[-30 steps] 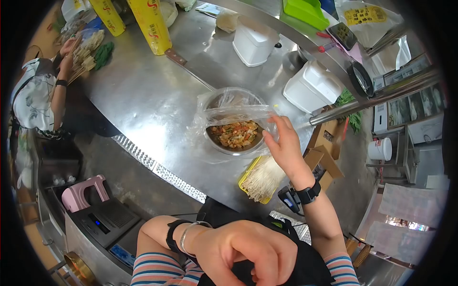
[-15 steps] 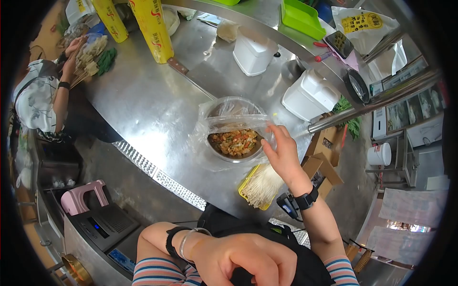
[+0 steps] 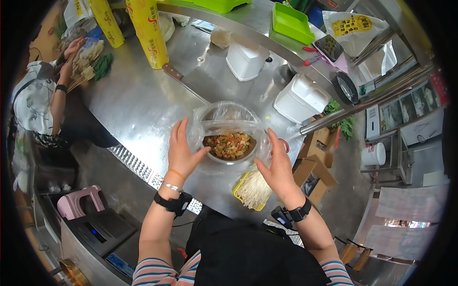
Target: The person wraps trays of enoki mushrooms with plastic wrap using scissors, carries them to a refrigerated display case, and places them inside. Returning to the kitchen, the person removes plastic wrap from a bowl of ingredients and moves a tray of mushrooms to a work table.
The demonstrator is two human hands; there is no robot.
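Observation:
A metal bowl [image 3: 229,162] of chopped, reddish-brown mixed food [image 3: 230,145] stands on the steel table. Clear plastic wrap [image 3: 226,125] covers its far half, bunched and loose around the sides. My left hand [image 3: 185,151] is spread at the bowl's left, thumb near the rim. On the right, my right hand [image 3: 277,167] is also open, with fingers against or very close to the wrap; contact cannot be made out. Behind its fingers peeks a small red loop [image 3: 286,145]. Just below the bowl lies a yellow tray [image 3: 237,190] of enoki mushrooms [image 3: 254,189].
Beyond the bowl lies a knife with a wooden handle [image 3: 172,71]. White containers [image 3: 245,59] stand at the far side, and yellow film rolls [image 3: 148,35] at the far left. Another person [image 3: 38,102] handles skewers there. Cardboard boxes [image 3: 317,169] sit to the right.
My left hand has moved from low in front of my body up to the bowl's left side, its fingers now spread. My right hand stays by the right rim. The view has shifted slightly.

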